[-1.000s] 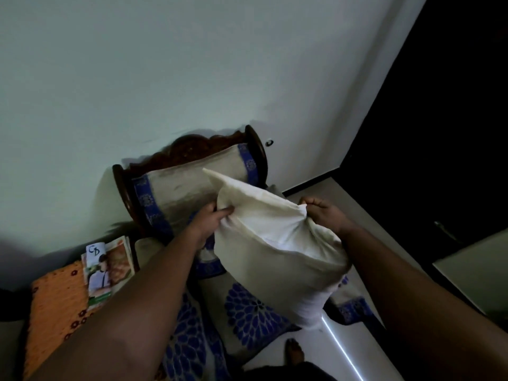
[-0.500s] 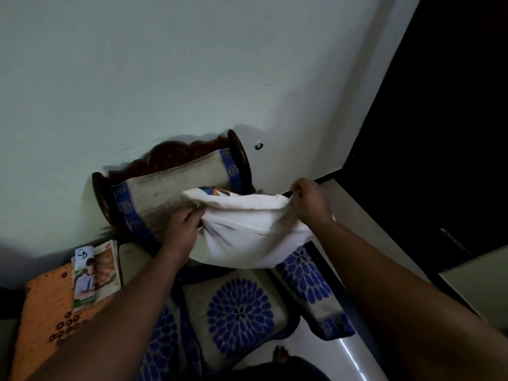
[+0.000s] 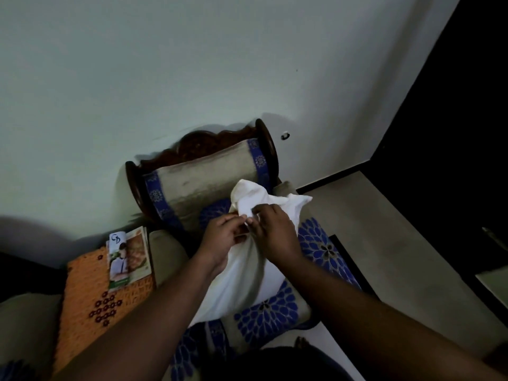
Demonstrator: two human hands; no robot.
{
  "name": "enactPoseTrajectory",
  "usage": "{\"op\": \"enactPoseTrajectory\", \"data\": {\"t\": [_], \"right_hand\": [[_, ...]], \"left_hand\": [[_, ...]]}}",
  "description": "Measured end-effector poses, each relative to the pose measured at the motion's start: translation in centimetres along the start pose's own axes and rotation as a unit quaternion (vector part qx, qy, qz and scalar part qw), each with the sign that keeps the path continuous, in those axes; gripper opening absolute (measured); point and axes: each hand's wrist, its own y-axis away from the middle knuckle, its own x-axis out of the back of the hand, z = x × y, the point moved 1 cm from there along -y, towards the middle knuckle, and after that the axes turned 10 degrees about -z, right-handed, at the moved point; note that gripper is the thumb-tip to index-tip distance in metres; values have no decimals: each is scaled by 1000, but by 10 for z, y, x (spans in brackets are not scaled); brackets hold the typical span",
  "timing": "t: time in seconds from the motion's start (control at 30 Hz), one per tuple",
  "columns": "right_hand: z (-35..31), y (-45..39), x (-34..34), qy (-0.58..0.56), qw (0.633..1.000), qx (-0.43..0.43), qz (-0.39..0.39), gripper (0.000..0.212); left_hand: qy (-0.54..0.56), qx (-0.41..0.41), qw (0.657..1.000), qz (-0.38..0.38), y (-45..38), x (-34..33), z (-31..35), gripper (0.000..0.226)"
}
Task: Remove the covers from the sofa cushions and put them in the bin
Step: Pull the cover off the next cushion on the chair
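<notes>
A white cushion [image 3: 242, 273] lies on the sofa seat, its upper corner bunched up near the armrest. My left hand [image 3: 224, 237] and my right hand [image 3: 275, 232] meet at that bunched end, both pinching the white fabric between fingers and thumb. Under the white cushion lie cushions in beige covers with blue flower prints [image 3: 268, 316], one more to the right [image 3: 321, 248]. No bin is in sight.
The sofa's carved wooden armrest holds a beige bolster with blue bands [image 3: 209, 177] against the wall. An orange mat [image 3: 96, 301] with a magazine [image 3: 127, 257] lies at the left. Pale floor [image 3: 384, 243] and a dark doorway are at the right.
The white cushion, held up by its two corners earlier, has come down onto the seat. My hands have moved together at its upper end.
</notes>
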Motion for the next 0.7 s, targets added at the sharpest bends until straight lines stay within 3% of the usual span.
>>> {"op": "enactPoseTrajectory", "data": {"t": [0.2, 0.3, 0.4, 0.5, 0.6, 0.7], "right_hand": [[-8, 3, -11, 153, 988, 32, 4, 39], [-5, 7, -15, 168, 985, 29, 2, 46], [-5, 3, -14, 132, 991, 14, 11, 39], [-4, 3, -13, 79, 995, 54, -10, 40], [-5, 6, -9, 25, 996, 63, -60, 34], [-8, 3, -7, 48, 992, 97, -61, 22]], "left_hand": [[166, 24, 981, 93, 9, 1, -6, 16], [208, 24, 973, 101, 10, 2, -4, 6], [207, 17, 974, 88, 14, 4, 0, 5], [177, 10, 980, 90, 19, 6, 6, 1], [96, -16, 988, 120, 22, 12, 9, 11], [3, -51, 991, 125, 23, 18, 8, 18]]}}
